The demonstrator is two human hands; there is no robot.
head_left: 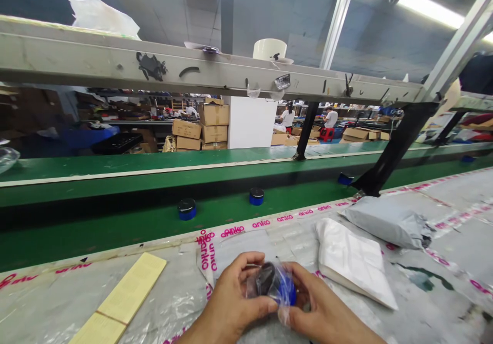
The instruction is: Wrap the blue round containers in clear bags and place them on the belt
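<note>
Between my two hands is a round blue item with a black top (285, 288), wrapped in a clear plastic bag (252, 286). Fingers and thumb of my left hand (236, 295) are closed on its left side. On the right side, my right hand (310, 298) grips the blue part and the film. Both hands are above the plastic-covered table (185, 292). To the right lies a stack of white bags (352, 262). A rubber-banded bundle of yellow paper strips (119, 300) is at the left.
Beyond the table runs a green conveyor belt (127, 231) carrying several blue-and-black round items (187, 209). A grey plastic package (387, 221) sits at the right. Above the belt is a metal shelf (223, 72) with a white tape roll (269, 49). A black post (398, 144) stands at the right.
</note>
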